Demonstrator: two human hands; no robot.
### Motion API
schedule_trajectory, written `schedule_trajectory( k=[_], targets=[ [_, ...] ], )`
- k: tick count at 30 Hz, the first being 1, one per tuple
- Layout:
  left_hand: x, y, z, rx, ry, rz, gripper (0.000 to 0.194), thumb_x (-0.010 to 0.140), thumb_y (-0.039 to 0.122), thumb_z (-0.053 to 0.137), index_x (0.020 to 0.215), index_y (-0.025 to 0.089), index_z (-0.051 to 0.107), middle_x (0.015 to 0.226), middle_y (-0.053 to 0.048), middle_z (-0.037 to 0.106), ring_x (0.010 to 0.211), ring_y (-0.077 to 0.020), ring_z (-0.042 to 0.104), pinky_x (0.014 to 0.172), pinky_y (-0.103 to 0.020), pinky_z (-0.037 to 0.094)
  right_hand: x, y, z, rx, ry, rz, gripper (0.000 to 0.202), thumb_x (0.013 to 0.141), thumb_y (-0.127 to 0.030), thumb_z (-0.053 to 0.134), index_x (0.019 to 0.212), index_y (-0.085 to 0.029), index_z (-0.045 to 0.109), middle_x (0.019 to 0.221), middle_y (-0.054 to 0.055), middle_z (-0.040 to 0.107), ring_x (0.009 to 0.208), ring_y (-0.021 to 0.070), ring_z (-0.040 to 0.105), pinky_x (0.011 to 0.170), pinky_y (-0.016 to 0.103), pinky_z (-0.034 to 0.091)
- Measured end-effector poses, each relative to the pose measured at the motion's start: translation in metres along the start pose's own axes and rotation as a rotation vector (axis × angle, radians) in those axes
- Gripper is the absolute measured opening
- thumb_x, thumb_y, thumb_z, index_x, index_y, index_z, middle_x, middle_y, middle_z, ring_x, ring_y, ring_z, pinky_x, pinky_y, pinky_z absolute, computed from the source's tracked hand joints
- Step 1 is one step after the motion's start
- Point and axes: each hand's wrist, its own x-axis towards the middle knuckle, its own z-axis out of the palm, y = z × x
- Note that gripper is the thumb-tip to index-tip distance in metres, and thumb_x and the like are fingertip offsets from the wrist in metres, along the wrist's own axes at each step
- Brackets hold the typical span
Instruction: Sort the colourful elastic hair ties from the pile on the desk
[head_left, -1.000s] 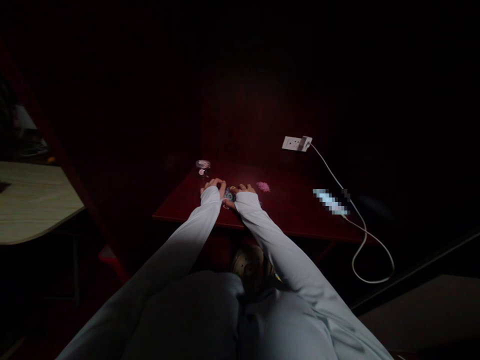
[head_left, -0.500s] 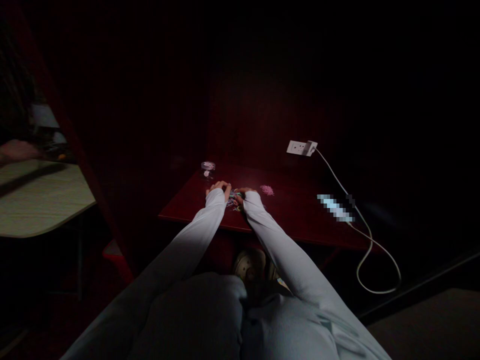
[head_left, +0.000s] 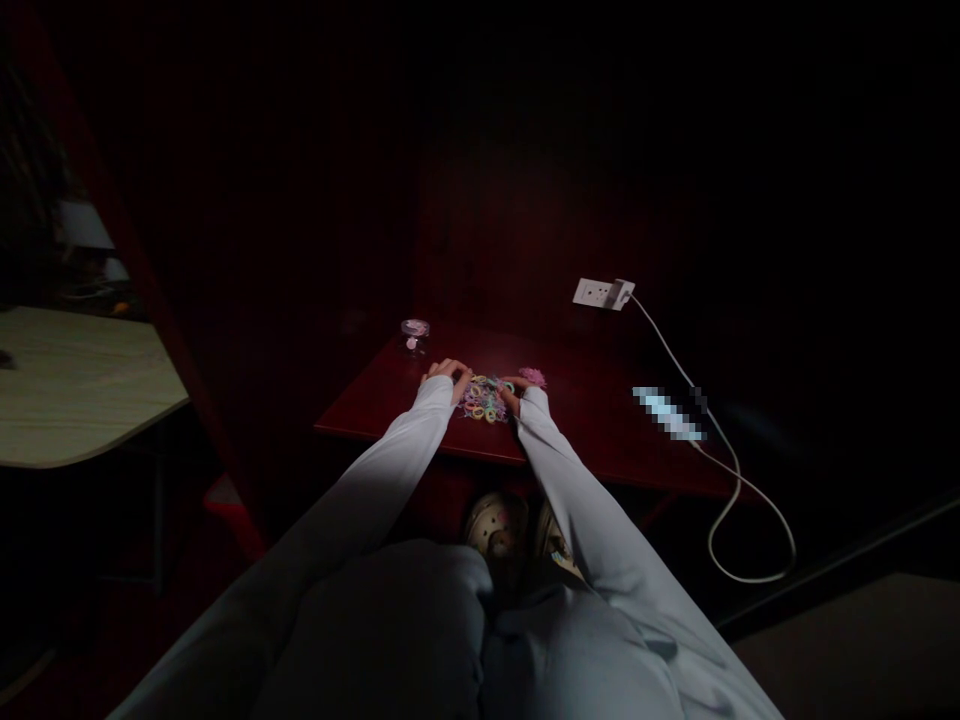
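The pile of bands (head_left: pixel 481 400) lay on the dark red tabletop (head_left: pixel 585 430), near its front edge and between your two hands. It was a loose, flat tangle of lilac, yellow, mint and pink, with a few yellow rings showing plainly on the side nearest you. Your left hand (head_left: pixel 447 372) rested at the pile's left side, fingers bent over toward it; whether that grip pinched a band, you could not tell from so small a view. Your right hand (head_left: pixel 519 386) stood at the opposite side, its thumb toward you and its fingers beside a mint band; whether this grip was spread or closed on anything, you could not tell either. Just beyond your right hand lay a pink bundle (head_left: pixel 533 376). A clear jar (head_left: pixel 414 335) stood farther back on the left, apart from your left hand. Well to the right lay a phone-shaped device (head_left: pixel 669 413), blurred out, with a white cable (head_left: pixel 752 580) looping past the tabletop's edge and another stretch running up to a charger (head_left: pixel 622 294) in the wall socket (head_left: pixel 592 292). Below the tabletop, your shoes (head_left: pixel 496 522) showed.
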Motion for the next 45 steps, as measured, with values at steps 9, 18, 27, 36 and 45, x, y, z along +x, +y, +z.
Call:
schedule_trajectory(
  k=[9,18,27,36,45],
  targets=[
    [0.010,-0.018,0.012,-0.046,-0.115,0.186,0.025,0.094,0.011,0.059,0.105,0.026,0.076,0.128,-0.001,0.074,0.120,-0.0244,0.062,0.112,-0.037,0.046,-0.005,0.004,-0.002,-0.001,-0.021,-0.003,0.056,0.078,-0.066,0.076,0.106,-0.017,0.081,0.087,0.008,0.075,0.077,0.0234,0.066,0.070,0.035,0.054],
    [0.008,-0.028,0.010,-0.070,0.006,0.100,0.035,0.082,0.003,0.059,0.101,0.027,0.076,0.115,-0.003,0.073,0.108,-0.0227,0.065,0.103,-0.035,0.051,-0.001,0.011,-0.003,-0.196,0.090,-0.127,0.040,0.085,-0.052,0.077,0.101,-0.016,0.084,0.104,0.015,0.077,0.099,0.0304,0.070,0.099,0.047,0.057],
    [0.007,-0.025,0.012,-0.036,0.001,0.052,0.019,0.090,0.014,0.060,0.099,0.025,0.073,0.109,-0.004,0.072,0.102,-0.0214,0.066,0.099,-0.034,0.050,0.000,0.015,0.003,-0.257,0.027,-0.116,0.030,0.089,-0.042,0.075,0.104,-0.018,0.084,0.100,0.013,0.079,0.099,0.0288,0.072,0.097,0.041,0.057],
    [0.009,-0.023,0.009,0.022,0.020,-0.055,0.040,0.088,0.001,0.048,0.097,0.026,0.079,0.118,-0.004,0.078,0.113,-0.0264,0.065,0.101,-0.039,0.048,-0.003,0.001,0.001,-0.226,-0.051,-0.128,0.062,0.083,-0.064,0.080,0.122,-0.016,0.082,0.112,0.016,0.078,0.106,0.0312,0.071,0.103,0.046,0.056],
    [0.003,-0.024,0.007,0.080,-0.041,0.008,0.020,0.093,0.018,0.065,0.100,0.028,0.081,0.122,-0.003,0.078,0.120,-0.0303,0.060,0.103,-0.041,0.045,-0.002,0.000,0.007,-0.041,-0.017,-0.118,0.054,0.086,-0.060,0.076,0.123,-0.020,0.081,0.122,0.013,0.078,0.117,0.0287,0.072,0.108,0.044,0.056]
  ],
)
